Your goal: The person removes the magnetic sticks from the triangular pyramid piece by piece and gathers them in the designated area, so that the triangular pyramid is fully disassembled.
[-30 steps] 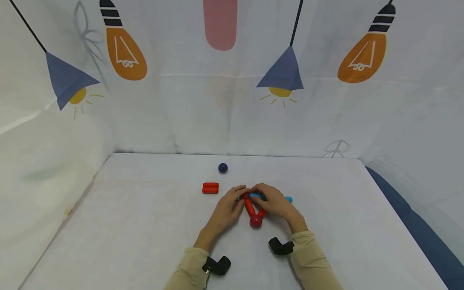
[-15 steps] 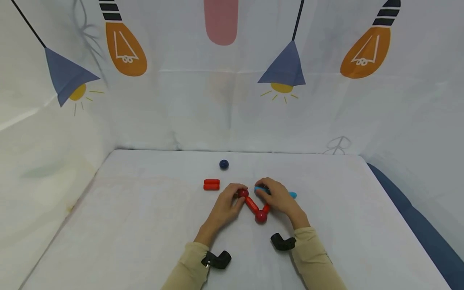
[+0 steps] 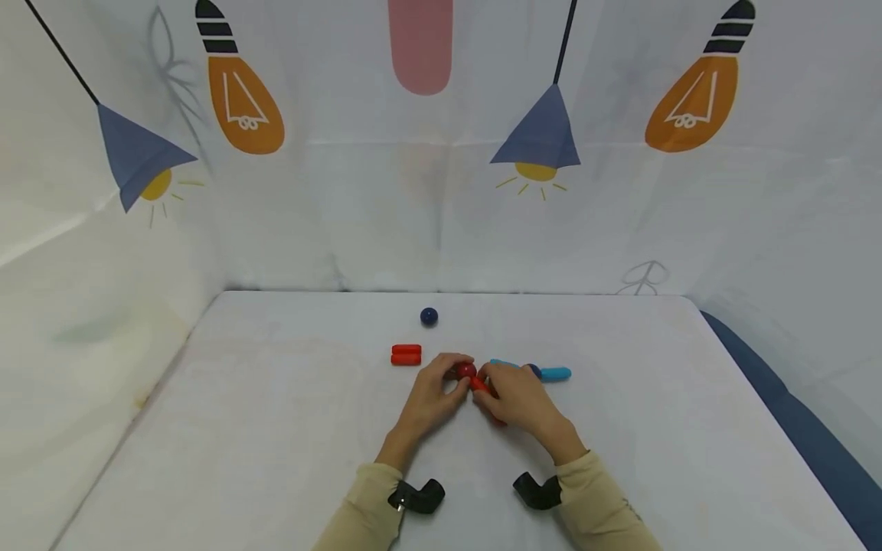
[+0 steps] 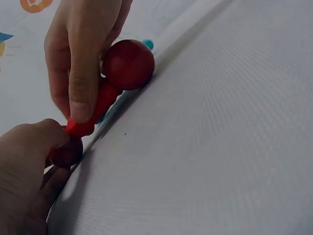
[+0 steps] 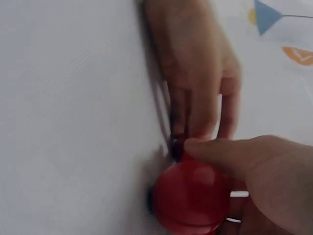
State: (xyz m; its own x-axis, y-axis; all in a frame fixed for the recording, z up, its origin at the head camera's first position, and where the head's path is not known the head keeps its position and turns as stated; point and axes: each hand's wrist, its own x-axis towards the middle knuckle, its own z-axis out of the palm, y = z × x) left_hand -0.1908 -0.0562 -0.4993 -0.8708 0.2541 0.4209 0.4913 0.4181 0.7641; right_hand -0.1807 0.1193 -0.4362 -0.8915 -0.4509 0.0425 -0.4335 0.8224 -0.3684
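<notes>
At a white worktop (image 3: 276, 428), a person's left hand (image 3: 430, 390) pinched a red ball (image 3: 467, 370) while the right hand (image 3: 520, 399) gripped the red rod (image 3: 478, 385) meeting it toward 5 o'clock. Two loose red rods (image 3: 406, 355) lay near the ball's 10 o'clock, a navy ball (image 3: 429, 317) at 11, a light-blue rod (image 3: 555, 374) at 3.

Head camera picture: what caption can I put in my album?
Left hand holds a red ball, right hand pinches a red stick, at a white table.
</notes>
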